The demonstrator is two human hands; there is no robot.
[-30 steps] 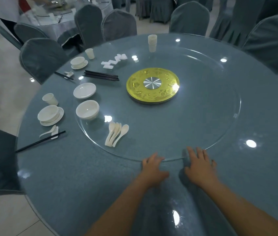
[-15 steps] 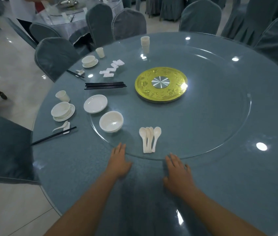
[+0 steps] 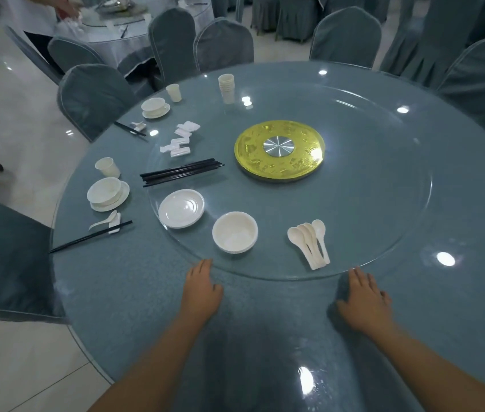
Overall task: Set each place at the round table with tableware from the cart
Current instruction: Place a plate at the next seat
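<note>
I see left hand (image 3: 202, 288) and right hand (image 3: 364, 297) flat, fingers spread, holding nothing, fingertips at the glass turntable (image 3: 398, 233) rim; contact uncertain. Bowl (image 3: 234, 232) and spoons (image 3: 309, 243) lie just inside that rim. I'd lift the bowl two-handed.

One round worktop (image 3: 413, 292), one glass turntable (image 3: 384, 203) on it, one gold disc (image 3: 279, 150) at centre.

On the turntable: one stack of cups (image 3: 226, 87) (number in the stack unclear), one bundle of black chopsticks (image 3: 181, 172) (too tight to count), one plate (image 3: 181, 208), one bowl (image 3: 235, 231), four white spoons (image 3: 309, 243) fanned together, a scatter of white rests (image 3: 180, 139), roughly seven.

Set places on the rim: two. Each has one cup (image 3: 108, 167), one bowl on a saucer (image 3: 107, 193), one pair of chopsticks (image 3: 91, 236). One spoon (image 3: 103, 223) shows at the nearer place.

Hands: two, left hand (image 3: 202, 288) and right hand (image 3: 363, 298).

Covered chairs (image 3: 95, 96) at this worktop: at least seven partly in view.
</note>
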